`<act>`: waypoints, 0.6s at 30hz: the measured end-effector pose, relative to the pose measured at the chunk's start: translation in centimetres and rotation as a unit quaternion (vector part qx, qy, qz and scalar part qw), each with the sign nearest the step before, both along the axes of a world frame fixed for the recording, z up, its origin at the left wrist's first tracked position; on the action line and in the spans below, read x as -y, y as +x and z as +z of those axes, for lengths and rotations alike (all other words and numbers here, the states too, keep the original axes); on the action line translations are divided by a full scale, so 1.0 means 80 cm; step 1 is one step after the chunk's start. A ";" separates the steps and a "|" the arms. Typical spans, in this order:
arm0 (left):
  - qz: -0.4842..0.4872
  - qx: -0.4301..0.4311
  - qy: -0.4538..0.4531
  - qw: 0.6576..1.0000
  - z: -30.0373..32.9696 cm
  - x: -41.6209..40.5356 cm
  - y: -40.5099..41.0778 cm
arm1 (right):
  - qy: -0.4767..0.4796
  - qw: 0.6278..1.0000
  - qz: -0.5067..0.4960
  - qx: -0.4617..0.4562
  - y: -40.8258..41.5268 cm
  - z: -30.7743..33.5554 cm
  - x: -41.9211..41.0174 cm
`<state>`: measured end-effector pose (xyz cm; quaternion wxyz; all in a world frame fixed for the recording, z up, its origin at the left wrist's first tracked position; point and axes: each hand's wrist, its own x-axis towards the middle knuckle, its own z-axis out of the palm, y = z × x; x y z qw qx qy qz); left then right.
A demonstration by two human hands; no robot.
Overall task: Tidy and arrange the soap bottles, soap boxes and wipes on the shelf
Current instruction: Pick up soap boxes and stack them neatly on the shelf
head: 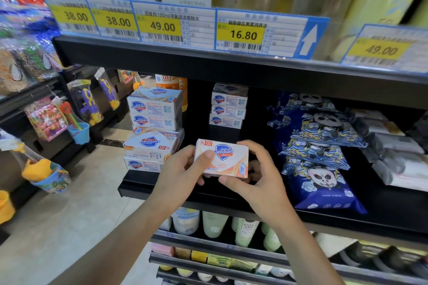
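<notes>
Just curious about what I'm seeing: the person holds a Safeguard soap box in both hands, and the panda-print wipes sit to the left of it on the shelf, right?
Not quite. The head view shows the panda-print wipes to the right of the soap box, not left. Both the left hand and right hand do hold it.

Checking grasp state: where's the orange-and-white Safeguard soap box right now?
Head view, centre: the soap box is held by the left hand and right hand over the black shelf's front edge, between the left soap stack and the panda wipes.
</notes>
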<state>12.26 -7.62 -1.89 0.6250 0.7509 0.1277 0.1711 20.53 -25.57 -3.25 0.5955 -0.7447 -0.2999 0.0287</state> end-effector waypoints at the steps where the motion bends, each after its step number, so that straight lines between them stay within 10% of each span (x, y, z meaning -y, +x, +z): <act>1: 0.001 0.006 0.002 1.000 -0.001 0.000 -0.001 | 0.005 1.000 -0.002 -0.003 0.000 0.000 0.000; 18: -0.016 0.031 0.003 0.999 -0.003 -0.002 -0.005 | 0.037 0.998 -0.015 -0.054 -0.001 0.005 -0.001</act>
